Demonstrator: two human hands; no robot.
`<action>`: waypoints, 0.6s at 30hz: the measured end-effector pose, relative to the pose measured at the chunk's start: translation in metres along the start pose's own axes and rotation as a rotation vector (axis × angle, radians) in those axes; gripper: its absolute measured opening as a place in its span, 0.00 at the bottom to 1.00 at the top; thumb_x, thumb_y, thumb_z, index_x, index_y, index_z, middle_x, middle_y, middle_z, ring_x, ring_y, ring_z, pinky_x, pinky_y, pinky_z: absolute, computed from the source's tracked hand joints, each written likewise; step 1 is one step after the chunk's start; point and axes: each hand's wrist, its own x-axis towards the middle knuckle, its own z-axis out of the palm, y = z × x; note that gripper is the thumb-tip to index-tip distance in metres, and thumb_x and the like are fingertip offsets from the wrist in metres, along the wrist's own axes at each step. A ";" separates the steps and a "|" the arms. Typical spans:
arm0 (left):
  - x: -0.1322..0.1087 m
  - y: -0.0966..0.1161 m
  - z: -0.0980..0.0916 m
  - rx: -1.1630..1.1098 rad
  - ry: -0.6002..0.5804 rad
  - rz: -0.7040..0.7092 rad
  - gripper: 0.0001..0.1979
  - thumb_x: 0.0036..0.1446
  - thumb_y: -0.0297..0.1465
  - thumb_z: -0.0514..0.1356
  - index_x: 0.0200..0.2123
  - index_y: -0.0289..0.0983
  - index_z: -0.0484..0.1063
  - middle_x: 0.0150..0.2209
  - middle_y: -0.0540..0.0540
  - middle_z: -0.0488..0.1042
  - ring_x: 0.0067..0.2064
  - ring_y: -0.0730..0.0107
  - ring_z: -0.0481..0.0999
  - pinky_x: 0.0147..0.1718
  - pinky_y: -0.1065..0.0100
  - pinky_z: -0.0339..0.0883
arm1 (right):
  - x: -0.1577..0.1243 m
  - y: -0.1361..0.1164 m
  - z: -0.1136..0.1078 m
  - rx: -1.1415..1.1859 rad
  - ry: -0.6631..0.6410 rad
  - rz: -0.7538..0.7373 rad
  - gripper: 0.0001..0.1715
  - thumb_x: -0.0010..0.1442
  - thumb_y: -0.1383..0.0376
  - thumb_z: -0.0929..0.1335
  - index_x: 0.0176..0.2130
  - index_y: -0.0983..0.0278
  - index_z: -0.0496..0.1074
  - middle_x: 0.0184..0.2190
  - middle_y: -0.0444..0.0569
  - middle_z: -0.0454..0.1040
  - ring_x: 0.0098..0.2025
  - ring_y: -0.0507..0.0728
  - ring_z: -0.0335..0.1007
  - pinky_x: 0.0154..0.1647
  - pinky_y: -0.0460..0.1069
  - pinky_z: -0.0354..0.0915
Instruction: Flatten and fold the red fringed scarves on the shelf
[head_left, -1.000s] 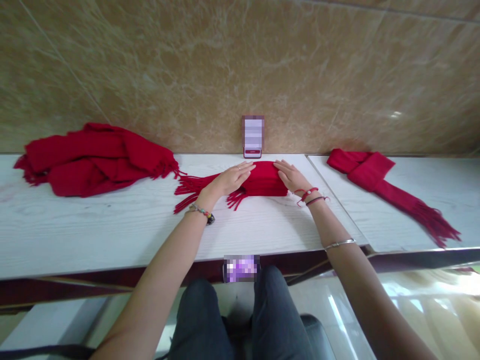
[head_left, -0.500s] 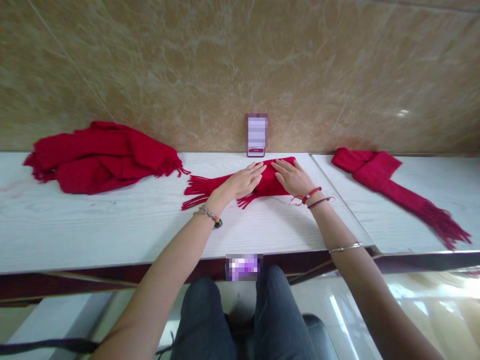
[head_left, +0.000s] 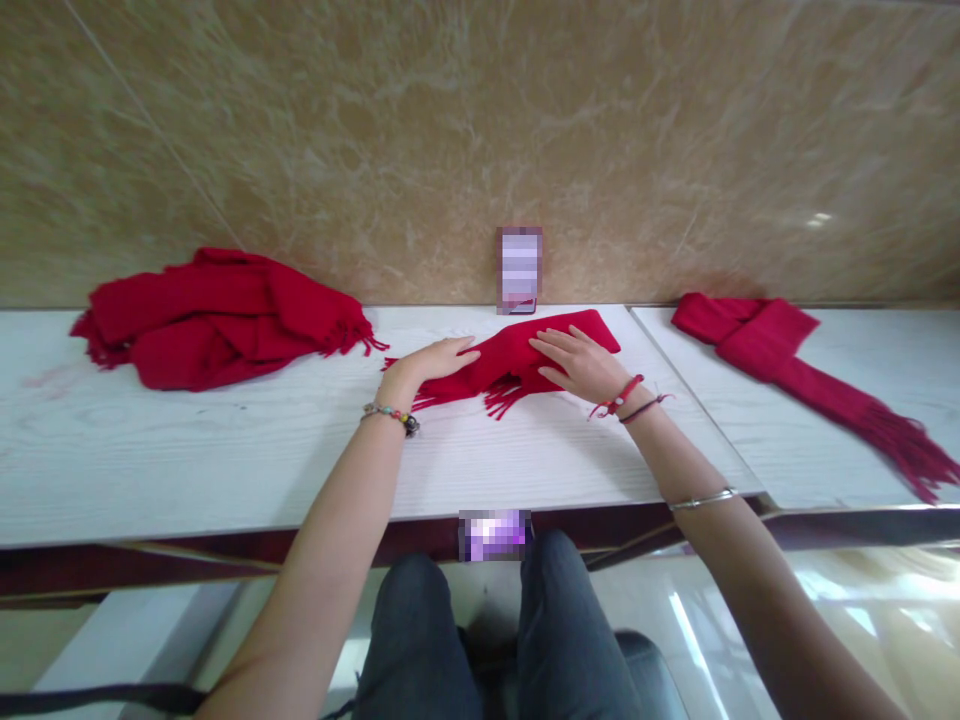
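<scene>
A folded red scarf [head_left: 510,350] lies on the white tabletop in front of me, its fringes toward the left and the near edge. My left hand [head_left: 442,362] rests over the scarf's left, fringed end, fingers stretched out and pointing right. On the folded right part lies my right hand [head_left: 577,362], palm down with the fingers spread. Both palms are turned away from view, so what is under them is hidden.
A crumpled red scarf [head_left: 225,320] lies at the left by the wall. At the right is a folded red scarf [head_left: 795,375] with a fringed tail. A phone [head_left: 519,270] leans on the marbled wall [head_left: 480,120]. The white table [head_left: 225,460] has a seam at right.
My left hand has slid left from the scarf's middle to its fringed end. My right hand has stayed on the folded part, whose right corner now shows more.
</scene>
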 end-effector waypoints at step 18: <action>-0.001 0.012 -0.004 0.016 -0.053 0.084 0.28 0.50 0.41 0.58 0.52 0.33 0.67 0.52 0.39 0.70 0.51 0.61 0.70 0.50 0.68 0.60 | -0.005 0.008 -0.001 0.180 0.207 -0.212 0.24 0.55 0.69 0.63 0.51 0.67 0.71 0.52 0.57 0.71 0.55 0.62 0.64 0.58 0.65 0.57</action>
